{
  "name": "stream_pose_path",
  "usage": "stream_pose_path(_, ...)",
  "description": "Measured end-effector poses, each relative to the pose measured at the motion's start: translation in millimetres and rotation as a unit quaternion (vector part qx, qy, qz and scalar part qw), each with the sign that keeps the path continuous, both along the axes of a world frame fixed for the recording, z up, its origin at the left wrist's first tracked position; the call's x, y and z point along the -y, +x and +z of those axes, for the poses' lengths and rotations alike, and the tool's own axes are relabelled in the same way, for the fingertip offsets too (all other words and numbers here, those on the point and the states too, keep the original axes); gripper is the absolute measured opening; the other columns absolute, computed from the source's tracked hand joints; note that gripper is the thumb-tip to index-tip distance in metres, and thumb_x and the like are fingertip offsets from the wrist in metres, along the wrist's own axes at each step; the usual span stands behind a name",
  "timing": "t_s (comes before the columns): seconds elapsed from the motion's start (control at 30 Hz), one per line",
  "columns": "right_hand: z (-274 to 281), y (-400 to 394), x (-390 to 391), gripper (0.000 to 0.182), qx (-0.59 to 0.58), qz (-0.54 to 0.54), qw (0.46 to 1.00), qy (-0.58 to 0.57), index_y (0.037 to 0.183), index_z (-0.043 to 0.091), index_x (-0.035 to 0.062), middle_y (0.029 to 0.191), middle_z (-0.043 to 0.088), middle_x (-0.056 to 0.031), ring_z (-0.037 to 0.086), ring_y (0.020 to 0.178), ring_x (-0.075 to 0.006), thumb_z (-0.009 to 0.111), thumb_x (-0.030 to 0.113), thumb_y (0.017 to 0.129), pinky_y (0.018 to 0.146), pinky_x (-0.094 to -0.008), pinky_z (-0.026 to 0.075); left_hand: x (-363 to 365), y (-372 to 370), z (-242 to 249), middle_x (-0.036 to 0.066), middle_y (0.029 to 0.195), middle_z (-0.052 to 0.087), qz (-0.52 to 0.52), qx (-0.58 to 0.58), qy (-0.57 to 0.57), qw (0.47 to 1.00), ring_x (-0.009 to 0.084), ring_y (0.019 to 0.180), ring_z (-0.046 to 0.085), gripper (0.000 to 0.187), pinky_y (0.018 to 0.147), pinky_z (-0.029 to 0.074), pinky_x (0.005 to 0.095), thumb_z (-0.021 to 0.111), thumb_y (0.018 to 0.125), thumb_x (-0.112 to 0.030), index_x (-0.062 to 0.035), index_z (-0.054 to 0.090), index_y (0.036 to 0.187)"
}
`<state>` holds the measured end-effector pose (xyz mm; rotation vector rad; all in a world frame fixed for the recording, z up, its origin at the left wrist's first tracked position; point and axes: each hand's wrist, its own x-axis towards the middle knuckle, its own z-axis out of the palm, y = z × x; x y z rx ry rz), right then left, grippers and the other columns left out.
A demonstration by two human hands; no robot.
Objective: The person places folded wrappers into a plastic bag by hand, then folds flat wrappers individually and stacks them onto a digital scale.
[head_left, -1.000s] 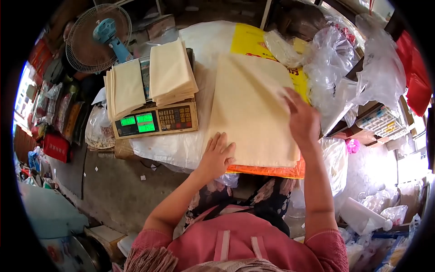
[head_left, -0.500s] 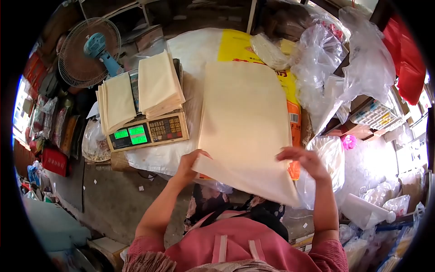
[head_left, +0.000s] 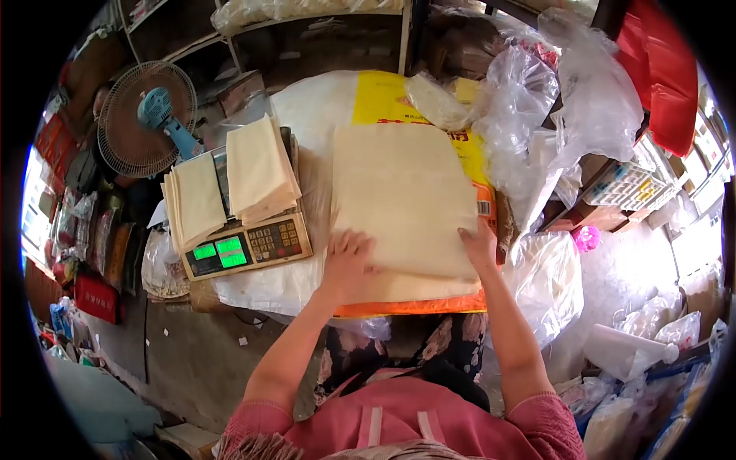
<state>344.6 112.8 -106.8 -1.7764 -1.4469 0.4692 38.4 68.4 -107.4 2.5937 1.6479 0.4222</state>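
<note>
A large cream sheet [head_left: 406, 184], cloth or thick paper, lies flat in front of me, with another cream layer showing under its near edge. My left hand [head_left: 349, 262] rests on its near left corner, fingers spread. At the near right edge is my right hand [head_left: 479, 245], its thumb apart from the fingers and touching the sheet; the fingertips are partly hidden. To the left, a digital scale [head_left: 276, 239] with lit green displays carries two folded cream stacks, a left one [head_left: 198, 195] and a right one [head_left: 261, 165].
Yellow-and-orange printed sacking [head_left: 414, 309] covers the work surface beneath the sheets. A fan [head_left: 147, 119] stands at the back left. Clear plastic bags [head_left: 517, 88] hang and pile at the right, with another bag [head_left: 544, 284] beside the surface's right edge.
The sheet's lifted near edge has come down flat. My left hand has opened onto the sheet, and my right hand has moved in from the air to its right edge. The view has shifted slightly.
</note>
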Motion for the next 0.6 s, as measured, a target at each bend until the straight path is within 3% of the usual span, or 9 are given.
stream_pose_path(0.03, 13, -5, 5, 0.053, 0.037, 0.004, 0.999, -0.027, 0.129, 0.046, 0.0055, 0.108, 0.063, -0.0196, 0.059, 0.098, -0.0374, 0.065, 0.017, 0.081, 0.084, -0.0418, 0.047, 4, 1, -6, 0.013, 0.138, 0.039, 0.007, 0.01, -0.002, 1.0, 0.0334, 0.131, 0.031, 0.062, 0.107, 0.023, 0.0539, 0.06, 0.083, -0.041, -0.0122, 0.041, 0.135)
stream_pose_path(0.13, 35, -23, 23, 0.055, 0.227, -0.017, 0.971, 0.079, 0.138, 0.037, 0.0085, 0.13, 0.049, -0.0191, 0.046, 0.119, -0.0379, 0.057, 0.02, 0.087, 0.098, -0.0456, 0.038, 8, 2, -14, 0.013, 0.141, 0.036, 0.017, 0.025, -0.005, 1.0, 0.0334, 0.136, 0.023, 0.065, 0.11, 0.016, 0.056, 0.058, 0.083, -0.045, -0.013, 0.039, 0.137)
stream_pose_path(0.2, 23, -39, 35, 0.052, 0.305, 0.077, 0.946, 0.078, 0.139, 0.035, 0.0091, 0.139, 0.039, -0.018, 0.035, 0.128, -0.0379, 0.05, 0.022, 0.091, 0.103, -0.0505, 0.029, 10, 1, -14, 0.014, 0.144, 0.033, 0.012, 0.016, -0.001, 1.0, 0.0336, 0.138, 0.021, 0.067, 0.11, 0.016, 0.0552, 0.058, 0.083, -0.043, -0.0135, 0.037, 0.139)
stream_pose_path(0.27, -19, -48, 44, 0.05, 0.39, 0.149, 0.908, 0.039, 0.14, 0.034, 0.0096, 0.144, 0.032, -0.0169, 0.026, 0.135, -0.0348, 0.044, 0.027, 0.094, 0.107, -0.0569, 0.021, 9, -6, -17, 0.014, 0.138, 0.04, -0.025, 0.008, 0.042, 0.999, 0.0316, 0.134, 0.029, 0.059, 0.11, 0.019, 0.0533, 0.058, 0.083, -0.039, -0.0121, 0.043, 0.133)
stream_pose_path(0.33, -18, -52, 53, 0.049, 0.369, 0.144, 0.916, 0.072, 0.138, 0.036, 0.0087, 0.143, 0.034, -0.0176, 0.029, 0.134, -0.0352, 0.049, 0.02, 0.092, 0.107, -0.0544, 0.022, 1, -24, -19, 0.014, 0.13, 0.048, -0.028, 0.009, 0.056, 0.998, 0.03, 0.128, 0.038, 0.05, 0.108, 0.022, 0.0513, 0.059, 0.082, -0.033, -0.0104, 0.049, 0.125)
stream_pose_path(0.43, 19, -73, 53, 0.047, 0.256, 0.17, 0.951, -0.026, 0.136, 0.037, 0.0079, 0.143, 0.033, -0.0164, 0.029, 0.134, -0.0328, 0.049, 0.019, 0.092, 0.107, -0.0549, 0.023, -4, -48, -14, 0.013, 0.116, 0.058, 0.001, 0.033, 0.027, 0.999, 0.0281, 0.116, 0.05, 0.036, 0.105, 0.029, 0.0477, 0.061, 0.079, -0.023, -0.0077, 0.056, 0.111)
stream_pose_path(0.5, 65, -100, 66, 0.046, 0.195, 0.273, 0.942, 0.022, 0.134, 0.041, 0.0076, 0.138, 0.041, -0.0161, 0.036, 0.13, -0.0322, 0.05, 0.013, 0.089, 0.104, -0.0546, 0.027, 4, -44, 25, 0.011, 0.107, 0.062, -0.019, 0.061, 0.017, 0.998, 0.0266, 0.108, 0.055, 0.029, 0.102, 0.033, 0.045, 0.064, 0.075, -0.015, -0.0066, 0.058, 0.103)
stream_pose_path(0.53, 77, -109, 68, 0.046, 0.163, 0.323, 0.931, 0.045, 0.133, 0.043, 0.0074, 0.135, 0.045, -0.0159, 0.04, 0.127, -0.0319, 0.051, 0.01, 0.087, 0.103, -0.0545, 0.029, 10, -33, 46, 0.012, 0.107, 0.061, -0.035, 0.117, 0.086, 0.989, 0.0277, 0.108, 0.055, 0.032, 0.101, 0.034, 0.044, 0.066, 0.073, -0.012, -0.0065, 0.058, 0.104)
stream_pose_path(0.6, 76, -114, 57, 0.045, 0.225, 0.31, 0.919, 0.093, 0.128, 0.047, 0.0075, 0.127, 0.052, -0.014, 0.048, 0.119, -0.0296, 0.051, 0.007, 0.083, 0.1, -0.0511, 0.034, 23, -8, 75, 0.013, 0.108, 0.061, -0.064, 0.228, 0.216, 0.947, 0.0301, 0.107, 0.054, 0.04, 0.1, 0.036, 0.0419, 0.069, 0.068, -0.004, -0.0063, 0.058, 0.106)
